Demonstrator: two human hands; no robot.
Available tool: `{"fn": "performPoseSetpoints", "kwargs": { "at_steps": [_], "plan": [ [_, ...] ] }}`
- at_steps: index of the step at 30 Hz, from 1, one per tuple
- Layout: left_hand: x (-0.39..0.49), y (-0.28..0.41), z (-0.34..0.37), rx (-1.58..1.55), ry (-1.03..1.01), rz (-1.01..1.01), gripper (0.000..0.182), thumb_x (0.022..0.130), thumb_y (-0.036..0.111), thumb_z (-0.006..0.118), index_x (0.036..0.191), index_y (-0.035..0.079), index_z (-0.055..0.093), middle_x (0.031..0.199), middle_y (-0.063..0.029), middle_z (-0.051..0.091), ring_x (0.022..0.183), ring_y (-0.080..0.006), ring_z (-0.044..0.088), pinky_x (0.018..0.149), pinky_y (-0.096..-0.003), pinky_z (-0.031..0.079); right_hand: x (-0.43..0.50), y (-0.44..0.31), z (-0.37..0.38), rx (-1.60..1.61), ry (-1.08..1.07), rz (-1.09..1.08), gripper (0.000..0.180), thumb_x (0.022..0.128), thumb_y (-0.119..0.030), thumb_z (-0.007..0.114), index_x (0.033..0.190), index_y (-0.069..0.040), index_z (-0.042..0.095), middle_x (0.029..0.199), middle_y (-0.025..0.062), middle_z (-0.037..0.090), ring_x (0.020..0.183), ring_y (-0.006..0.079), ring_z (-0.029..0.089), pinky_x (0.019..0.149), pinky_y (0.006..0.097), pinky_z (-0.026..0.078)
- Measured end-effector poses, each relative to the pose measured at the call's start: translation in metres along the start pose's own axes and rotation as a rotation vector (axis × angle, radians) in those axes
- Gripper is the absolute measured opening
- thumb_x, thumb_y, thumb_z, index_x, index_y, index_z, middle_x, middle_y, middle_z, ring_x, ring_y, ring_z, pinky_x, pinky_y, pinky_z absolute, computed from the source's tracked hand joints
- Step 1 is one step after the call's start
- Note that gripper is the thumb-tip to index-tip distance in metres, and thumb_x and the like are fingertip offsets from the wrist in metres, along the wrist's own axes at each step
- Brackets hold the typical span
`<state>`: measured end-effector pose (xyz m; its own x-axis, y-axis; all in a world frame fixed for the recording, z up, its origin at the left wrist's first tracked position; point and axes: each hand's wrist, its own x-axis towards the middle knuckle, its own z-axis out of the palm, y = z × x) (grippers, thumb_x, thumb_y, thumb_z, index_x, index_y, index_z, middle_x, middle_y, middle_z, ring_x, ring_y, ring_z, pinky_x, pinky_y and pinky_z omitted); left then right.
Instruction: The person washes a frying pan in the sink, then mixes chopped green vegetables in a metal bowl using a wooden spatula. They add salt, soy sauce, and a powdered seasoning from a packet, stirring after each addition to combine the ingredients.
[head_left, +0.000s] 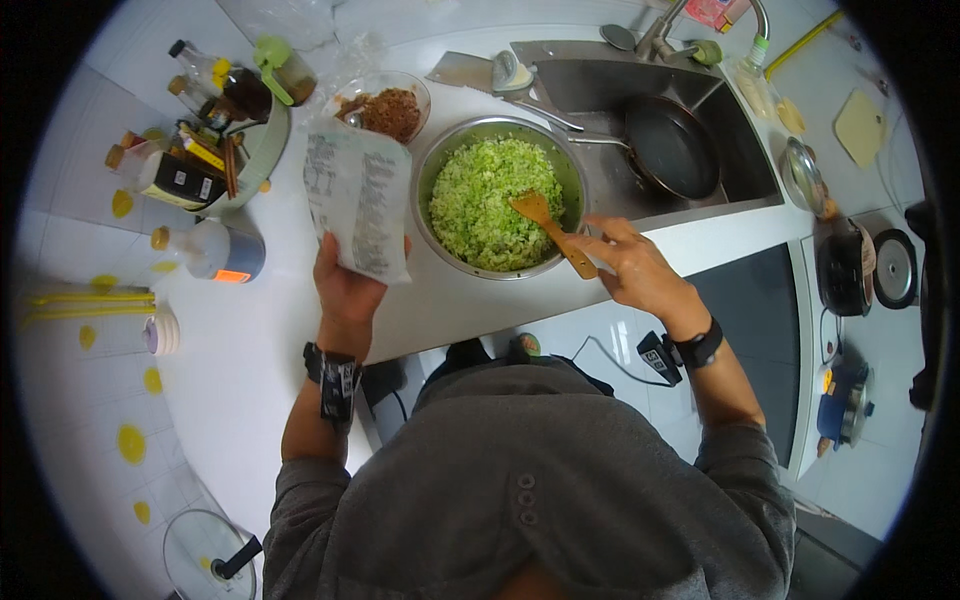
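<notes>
My left hand (351, 289) grips a white plastic packet (360, 202) with dense printed writing, holding it by its lower end over the counter. Beside it stands a steel bowl (450, 259) of finely chopped pale green vegetable (487, 199). A wooden spatula (551, 225) rests with its blade on the vegetable and its handle across the bowl's near right rim. My right hand (637, 266) is at that handle, fingers spread; a fingertip overlaps it, and whether it touches is unclear. Behind the packet, a clear bowl (424, 101) holds brown minced filling (386, 112) and is partly covered.
A cleaver (469, 71) lies behind the steel bowl. A frying pan (675, 150) sits in the sink (600, 75) at right. Seasoning bottles crowd a round tray (274, 142) at left, near a jug of dark liquid (217, 251). The counter's front edge (480, 330) runs before me.
</notes>
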<state>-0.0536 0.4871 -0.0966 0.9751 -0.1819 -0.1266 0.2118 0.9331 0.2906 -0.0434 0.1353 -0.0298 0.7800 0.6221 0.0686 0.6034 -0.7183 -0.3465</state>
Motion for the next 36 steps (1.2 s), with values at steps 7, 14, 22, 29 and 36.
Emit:
{"fn": "performPoseSetpoints", "kwargs": {
  "at_steps": [7, 14, 22, 29, 36],
  "plan": [
    [0.044, 0.009, -0.036, -0.162, 0.078, -0.121, 0.060, 0.082, 0.027, 0.060, 0.133, 0.012, 0.034, 0.132, -0.0113, 0.043, 0.121, -0.0318, 0.042, 0.097, -0.0563, 0.033, 0.047, 0.022, 0.036, 0.449, 0.015, 0.002, 0.025, 0.077, -0.013, 0.067, 0.102, -0.008, 0.064, 0.106, 0.0141, 0.058, 0.093, 0.0248, 0.058, 0.076, 0.0321, 0.049],
    [0.048, 0.008, -0.056, -0.234, 0.104, -0.199, 0.063, 0.081, 0.027, 0.061, 0.134, 0.010, 0.031, 0.132, -0.0137, 0.042, 0.122, -0.0339, 0.040, 0.098, -0.0570, 0.032, 0.092, -0.017, -0.057, 0.510, -0.244, 0.266, 0.017, 0.080, -0.020, 0.065, 0.087, -0.004, 0.066, 0.081, 0.0079, 0.067, 0.073, 0.0176, 0.064, 0.066, 0.0286, 0.052],
    [0.049, 0.005, -0.050, -0.186, 0.097, -0.194, 0.065, 0.081, 0.025, 0.062, 0.134, 0.008, 0.030, 0.132, -0.0157, 0.041, 0.120, -0.0354, 0.041, 0.095, -0.0570, 0.037, 0.097, -0.021, 0.000, 0.587, -0.248, 0.186, 0.017, 0.081, -0.019, 0.065, 0.088, -0.004, 0.067, 0.081, 0.0096, 0.067, 0.070, 0.0174, 0.065, 0.065, 0.0283, 0.052],
    [0.048, 0.004, -0.049, -0.134, 0.085, -0.155, 0.065, 0.081, 0.023, 0.062, 0.135, 0.009, 0.029, 0.133, -0.0157, 0.040, 0.120, -0.0353, 0.041, 0.095, -0.0576, 0.037, 0.102, -0.047, 0.021, 0.582, -0.019, -0.059, 0.014, 0.084, -0.014, 0.061, 0.086, -0.001, 0.064, 0.077, 0.0109, 0.065, 0.067, 0.0183, 0.064, 0.058, 0.0278, 0.052],
    [0.040, 0.005, -0.043, -0.076, 0.160, -0.128, 0.065, 0.081, 0.022, 0.061, 0.135, 0.009, 0.028, 0.133, -0.0155, 0.039, 0.121, -0.0351, 0.040, 0.095, -0.0586, 0.036, 0.103, -0.023, 0.054, 0.776, 0.278, 0.138, 0.016, 0.088, -0.015, 0.055, 0.091, 0.000, 0.061, 0.076, 0.0089, 0.065, 0.066, 0.0140, 0.062, 0.057, 0.0254, 0.051]
  ]
}}
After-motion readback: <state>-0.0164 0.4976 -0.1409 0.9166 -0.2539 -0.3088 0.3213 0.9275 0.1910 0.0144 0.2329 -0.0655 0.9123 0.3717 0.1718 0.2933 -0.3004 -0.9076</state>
